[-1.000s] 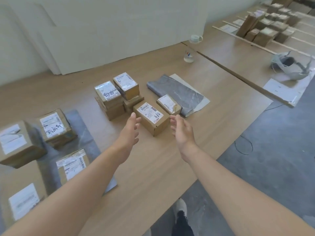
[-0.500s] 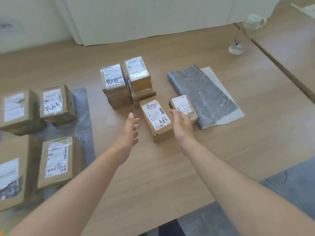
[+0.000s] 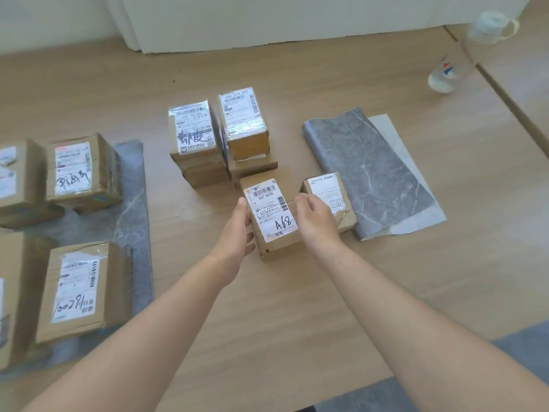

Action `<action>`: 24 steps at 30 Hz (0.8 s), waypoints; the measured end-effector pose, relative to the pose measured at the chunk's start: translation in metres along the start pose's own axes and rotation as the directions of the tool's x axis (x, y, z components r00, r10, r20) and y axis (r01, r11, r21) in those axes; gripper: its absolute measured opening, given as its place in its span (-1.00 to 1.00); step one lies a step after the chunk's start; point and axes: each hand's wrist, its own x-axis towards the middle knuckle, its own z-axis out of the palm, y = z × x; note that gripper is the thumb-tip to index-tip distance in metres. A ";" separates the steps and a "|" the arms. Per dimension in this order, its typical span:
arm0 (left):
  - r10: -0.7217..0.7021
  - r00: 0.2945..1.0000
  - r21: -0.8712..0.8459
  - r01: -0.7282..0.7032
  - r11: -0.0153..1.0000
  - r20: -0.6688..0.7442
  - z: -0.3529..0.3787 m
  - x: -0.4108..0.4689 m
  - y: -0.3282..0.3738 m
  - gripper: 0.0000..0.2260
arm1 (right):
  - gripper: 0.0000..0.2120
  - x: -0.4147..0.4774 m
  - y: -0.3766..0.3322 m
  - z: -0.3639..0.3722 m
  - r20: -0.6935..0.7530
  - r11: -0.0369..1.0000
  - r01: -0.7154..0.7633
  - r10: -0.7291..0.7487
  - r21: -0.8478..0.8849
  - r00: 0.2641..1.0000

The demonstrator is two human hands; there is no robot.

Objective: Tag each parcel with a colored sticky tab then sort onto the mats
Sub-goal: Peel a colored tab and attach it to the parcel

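A brown parcel marked "A68" (image 3: 269, 212) lies on the wooden table in the middle of the head view. My left hand (image 3: 237, 230) grips its left side, thumb on the top edge. My right hand (image 3: 315, 221) curls over its right edge. A smaller parcel (image 3: 325, 188) sits just right of that hand, partly on the grey marbled mat (image 3: 365, 168). Behind are two stacks of parcels (image 3: 193, 135) (image 3: 242, 120). A second grey mat (image 3: 130, 197) at the left carries several parcels (image 3: 77, 171) (image 3: 77, 289). No sticky tab shows.
A small clear bottle (image 3: 445, 72) stands at the far right of the table, with a white cup (image 3: 493, 25) behind it. A white board leans against the back wall. The table's front edge runs along the bottom right, above grey floor.
Both hands have closed in from either side onto the A68 parcel. The view has swung left and down, bringing the left mat's parcels more into sight.
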 end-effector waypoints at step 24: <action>0.182 0.972 -0.090 -0.196 0.976 -0.149 -0.050 -0.103 0.016 -0.50 | -0.78 -0.093 -0.038 0.012 -0.043 0.974 0.181 -0.177 0.138 0.983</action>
